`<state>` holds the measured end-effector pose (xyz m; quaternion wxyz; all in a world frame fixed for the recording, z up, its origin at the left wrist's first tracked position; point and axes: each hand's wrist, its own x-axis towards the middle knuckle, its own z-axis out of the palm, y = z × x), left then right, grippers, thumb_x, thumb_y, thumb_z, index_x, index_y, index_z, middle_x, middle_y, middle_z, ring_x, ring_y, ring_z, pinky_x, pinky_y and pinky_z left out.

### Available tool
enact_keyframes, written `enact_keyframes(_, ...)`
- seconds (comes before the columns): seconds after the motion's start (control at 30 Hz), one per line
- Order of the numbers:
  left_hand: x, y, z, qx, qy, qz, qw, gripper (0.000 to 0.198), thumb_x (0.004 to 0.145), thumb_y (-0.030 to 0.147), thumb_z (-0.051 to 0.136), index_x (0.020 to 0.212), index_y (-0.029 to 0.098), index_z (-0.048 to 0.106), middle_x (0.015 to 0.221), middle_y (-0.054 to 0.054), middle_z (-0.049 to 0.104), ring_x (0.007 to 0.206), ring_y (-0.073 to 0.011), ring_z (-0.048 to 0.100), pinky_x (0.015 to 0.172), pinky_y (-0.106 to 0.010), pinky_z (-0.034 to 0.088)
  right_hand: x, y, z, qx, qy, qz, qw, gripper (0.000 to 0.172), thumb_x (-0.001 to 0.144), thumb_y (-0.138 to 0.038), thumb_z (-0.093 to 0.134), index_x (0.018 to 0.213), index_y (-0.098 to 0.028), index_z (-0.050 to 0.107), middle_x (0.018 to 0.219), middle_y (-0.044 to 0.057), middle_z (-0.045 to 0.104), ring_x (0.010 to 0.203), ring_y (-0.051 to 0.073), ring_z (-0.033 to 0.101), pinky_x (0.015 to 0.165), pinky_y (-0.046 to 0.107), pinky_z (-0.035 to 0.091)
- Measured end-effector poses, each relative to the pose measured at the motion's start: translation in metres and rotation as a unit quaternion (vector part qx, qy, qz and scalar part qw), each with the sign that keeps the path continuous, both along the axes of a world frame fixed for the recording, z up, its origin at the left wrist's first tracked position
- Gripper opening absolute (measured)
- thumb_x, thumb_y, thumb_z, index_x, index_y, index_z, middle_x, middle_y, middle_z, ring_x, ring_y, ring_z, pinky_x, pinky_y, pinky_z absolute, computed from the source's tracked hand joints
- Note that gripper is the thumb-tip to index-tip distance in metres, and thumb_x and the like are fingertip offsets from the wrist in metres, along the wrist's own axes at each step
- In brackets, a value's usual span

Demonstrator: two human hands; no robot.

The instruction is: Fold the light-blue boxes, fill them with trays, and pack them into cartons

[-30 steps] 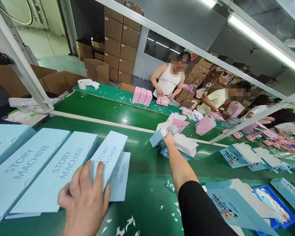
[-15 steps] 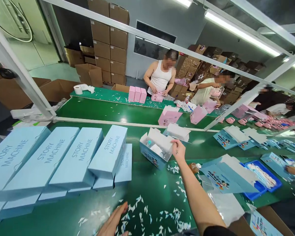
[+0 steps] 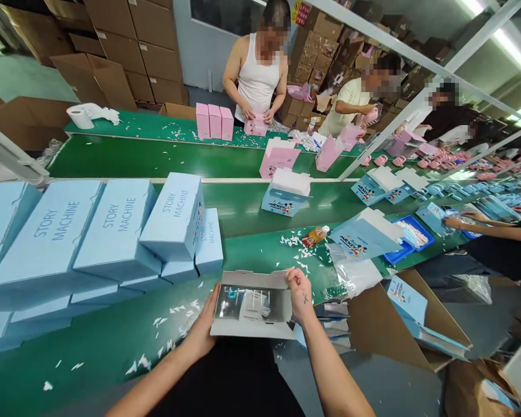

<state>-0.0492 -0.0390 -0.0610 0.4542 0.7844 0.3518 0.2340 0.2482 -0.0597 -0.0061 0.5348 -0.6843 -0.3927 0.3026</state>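
Note:
An opened cardboard box (image 3: 252,329) is held close in front of my body, its mouth facing up toward me. Inside lie a clear plastic tray, a small white manual or card (image 3: 254,304) and what looks like a coiled white cable. My left hand (image 3: 203,324) grips the box's left side, thumb near the rim. At the right end, my right hand (image 3: 300,292) is closed on the upper corner flap. Closed light-blue "STORY MACHINE" boxes (image 3: 113,223) stand stacked to the left. Beyond, another open blue box (image 3: 286,194) sits on the belt.
Paper scraps litter the green bench (image 3: 173,315). A drink bottle (image 3: 315,236) lies to the right, near an open blue box (image 3: 364,234) and blue trays (image 3: 410,234). A carton (image 3: 399,324) stands at lower right. Co-workers handle pink boxes (image 3: 215,121) across the bench.
The open box has come off the bench toward my body. My left hand has risen and now grips its left side; my right hand stays on its flap. The view has tilted down and right.

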Motion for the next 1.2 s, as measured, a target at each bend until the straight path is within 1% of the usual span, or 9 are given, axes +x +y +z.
enact_keyframes(0.13,-0.035,-0.015,0.009,-0.010,0.040,0.023,0.999,0.086,0.090,0.013,0.047,0.157,0.031,-0.004,0.163,-0.014,0.018,0.150,-0.0332,0.020,0.119,-0.060,0.026,-0.025,-0.009,-0.014,-0.006,0.084,-0.012,0.996,0.021,0.086,-0.042,0.056,0.096,-0.024,0.051,0.104,0.008,0.067,0.093,0.021,0.064,0.081,0.037,0.052)
enact_keyframes(0.23,-0.058,-0.026,0.007,-0.020,0.068,0.043,0.997,0.084,0.092,0.020,0.050,0.157,0.031,-0.003,0.162,-0.016,0.020,0.149,-0.0349,0.023,0.118,-0.059,0.030,-0.027,-0.016,-0.020,0.017,0.112,-0.030,0.993,0.032,0.087,-0.038,0.054,0.115,-0.024,0.049,0.130,0.013,0.060,0.117,0.024,0.061,0.097,0.044,0.050)
enact_keyframes(0.37,-0.076,-0.036,0.004,-0.036,0.056,0.093,0.993,0.074,0.093,0.030,0.055,0.155,0.030,0.015,0.157,-0.015,0.030,0.145,-0.0327,0.033,0.113,-0.053,0.042,-0.021,-0.057,-0.019,-0.035,0.033,-0.058,0.997,0.024,0.086,-0.029,0.049,0.109,-0.024,0.055,0.123,0.013,0.062,0.109,0.023,0.064,0.098,0.047,0.051)
enact_keyframes(0.47,-0.083,-0.037,0.005,-0.031,0.036,0.107,0.993,0.059,0.092,0.031,0.057,0.146,0.028,0.034,0.146,-0.013,0.045,0.136,-0.0288,0.046,0.105,-0.047,0.050,-0.025,-0.093,-0.008,-0.120,-0.066,0.077,0.988,0.043,0.085,-0.025,0.047,0.127,-0.027,0.056,0.134,0.011,0.057,0.114,0.026,0.061,0.098,0.047,0.051)
enact_keyframes(0.57,-0.084,-0.030,0.010,-0.001,0.032,0.047,0.998,0.047,0.092,0.031,0.058,0.137,0.029,0.047,0.140,-0.009,0.052,0.131,-0.0259,0.051,0.108,-0.044,0.047,-0.035,-0.105,0.002,-0.142,-0.153,0.219,0.953,0.061,0.084,-0.023,0.049,0.144,-0.033,0.044,0.150,0.008,0.043,0.133,0.030,0.046,0.107,0.052,0.043)
enact_keyframes(0.8,-0.066,0.005,0.031,0.019,0.085,-0.098,0.991,0.050,0.087,0.026,0.059,0.136,0.038,0.055,0.139,-0.005,0.052,0.133,-0.0297,0.041,0.110,-0.050,0.040,-0.035,-0.074,0.012,-0.155,-0.271,0.376,0.872,0.036,0.080,-0.034,0.067,0.116,-0.036,0.072,0.144,0.006,0.045,0.129,0.039,0.039,0.105,0.060,0.036)
enact_keyframes(0.93,-0.058,0.018,0.042,0.025,0.085,-0.162,0.983,0.045,0.087,0.021,0.057,0.126,0.042,0.063,0.139,-0.004,0.053,0.131,-0.0313,0.040,0.105,-0.053,0.043,-0.026,-0.063,0.025,-0.191,-0.265,0.437,0.838,0.043,0.075,-0.044,0.078,0.117,-0.039,0.072,0.144,0.006,0.045,0.129,0.039,0.039,0.105,0.060,0.036)
enact_keyframes(1.1,-0.051,0.024,0.044,0.003,0.074,-0.161,0.984,0.023,0.092,0.035,0.056,0.108,0.037,0.071,0.134,-0.004,0.055,0.128,-0.0288,0.039,0.103,-0.050,0.044,-0.023,-0.051,0.031,-0.219,-0.239,0.460,0.827,0.025,0.086,-0.046,0.068,0.109,-0.037,0.075,0.142,0.004,0.047,0.131,0.035,0.038,0.109,0.056,0.033)
enact_keyframes(1.2,-0.047,0.026,0.046,-0.014,0.087,-0.172,0.981,0.027,0.096,0.043,0.048,0.101,0.035,0.073,0.133,-0.003,0.055,0.127,-0.0284,0.039,0.105,-0.053,0.041,-0.026,-0.046,0.030,-0.222,-0.223,0.448,0.837,0.026,0.093,-0.049,0.058,0.092,-0.033,0.078,0.136,0.004,0.051,0.127,0.032,0.042,0.107,0.053,0.035)
